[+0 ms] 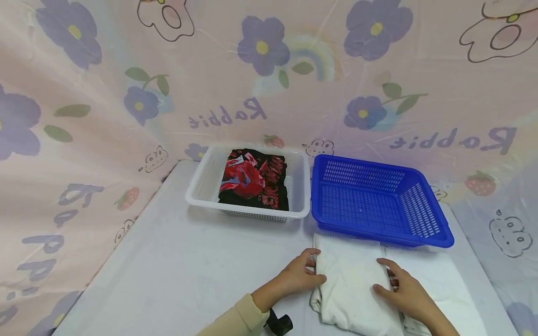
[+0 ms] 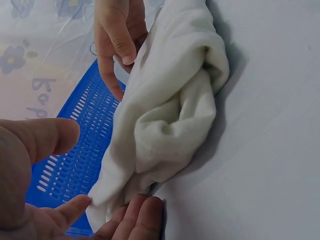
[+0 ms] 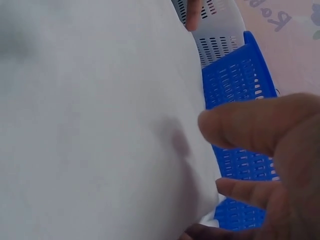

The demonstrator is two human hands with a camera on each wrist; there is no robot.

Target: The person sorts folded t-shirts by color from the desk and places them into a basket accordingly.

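Note:
A folded white cloth (image 1: 350, 284), probably a garment, lies on the table below the blue basket. My left hand (image 1: 299, 276) is at its left edge, with thumb and fingers spread apart. In the left wrist view, the fingertips touch the side of the cloth (image 2: 170, 110), where its layers bunch loosely. My right hand (image 1: 404, 290) is at the right edge, its thumb over the cloth and apart from the fingers. In the right wrist view, some fingertips meet the cloth's edge (image 3: 110, 125); the lowest are partly hidden.
Another flat white cloth (image 1: 441, 284) lies to the right, partly behind my right hand. The blue basket (image 1: 437, 235) stands beyond the cloths. Left of it, a white basket (image 1: 201, 198) holds a folded black garment with red print (image 1: 248, 182). A patterned curtain (image 1: 302, 93) hangs behind the table.

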